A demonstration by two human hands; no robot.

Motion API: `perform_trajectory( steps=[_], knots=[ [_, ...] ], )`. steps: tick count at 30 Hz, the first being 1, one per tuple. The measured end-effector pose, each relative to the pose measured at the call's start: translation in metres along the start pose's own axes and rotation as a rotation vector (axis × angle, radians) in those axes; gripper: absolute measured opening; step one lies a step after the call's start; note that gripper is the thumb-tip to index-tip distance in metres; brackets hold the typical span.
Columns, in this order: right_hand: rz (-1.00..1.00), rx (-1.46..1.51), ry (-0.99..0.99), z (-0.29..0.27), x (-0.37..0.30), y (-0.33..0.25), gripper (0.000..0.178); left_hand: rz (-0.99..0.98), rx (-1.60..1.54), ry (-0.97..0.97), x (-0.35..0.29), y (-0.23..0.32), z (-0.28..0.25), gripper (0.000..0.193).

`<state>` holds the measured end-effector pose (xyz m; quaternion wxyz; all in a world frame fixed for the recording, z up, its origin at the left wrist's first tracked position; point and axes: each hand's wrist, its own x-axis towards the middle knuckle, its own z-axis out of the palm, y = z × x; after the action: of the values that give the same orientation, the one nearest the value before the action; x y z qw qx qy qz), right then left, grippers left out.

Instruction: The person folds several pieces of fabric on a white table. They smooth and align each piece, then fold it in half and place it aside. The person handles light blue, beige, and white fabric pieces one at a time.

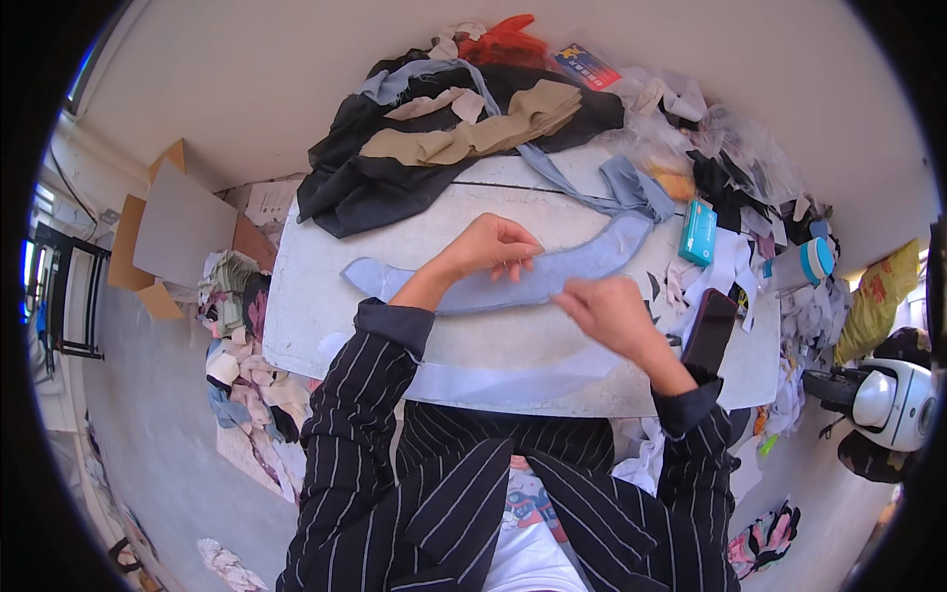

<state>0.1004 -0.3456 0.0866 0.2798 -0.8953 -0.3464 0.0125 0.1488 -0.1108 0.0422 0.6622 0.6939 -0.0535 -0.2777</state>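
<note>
A light blue curved piece of fabric [582, 264], shaped like a collar, lies across the white table [306, 296] in front of me. Over its middle is my left hand [490, 247], thumb and fingertips pinched together. My right hand [607, 314] is closed in a pinch by the lower edge of the cloth, right of the left hand. Whatever either pinch holds is too fine to make out. Closer to me, a sheer white strip [513, 380] runs along the table's front edge.
Black cloth [345, 192] and folded tan fabric [434, 143] are heaped at the back. To the right lie a teal box [698, 234], a dark phone [710, 331] and a white jar with a blue lid [801, 263]. Fabric scraps [247, 370] and a cardboard box [178, 232] stand left.
</note>
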Motion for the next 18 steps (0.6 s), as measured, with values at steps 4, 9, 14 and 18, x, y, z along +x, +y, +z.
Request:
perform_trajectory(
  steps=[4, 9, 14, 18],
  knots=[
    [0.055, -0.002, 0.029, -0.007, 0.039, 0.005, 0.03, 0.033, 0.286, -0.123, -0.008, 0.01, 0.019, 0.014],
    [0.049, -0.007, -0.078, 0.018, 0.074, 0.024, 0.034, 0.067, 0.279, -0.267, -0.014, -0.008, 0.014, 0.022],
    [0.088, 0.172, -0.13, 0.018, 0.082, 0.017, 0.031, -0.015, 0.097, -0.218, -0.015, -0.008, 0.016, 0.025],
    [0.077, 0.179, -0.194, 0.001, 0.062, 0.022, 0.025, -0.027, 0.045, -0.204, -0.016, -0.012, 0.014, 0.027]
  ],
)
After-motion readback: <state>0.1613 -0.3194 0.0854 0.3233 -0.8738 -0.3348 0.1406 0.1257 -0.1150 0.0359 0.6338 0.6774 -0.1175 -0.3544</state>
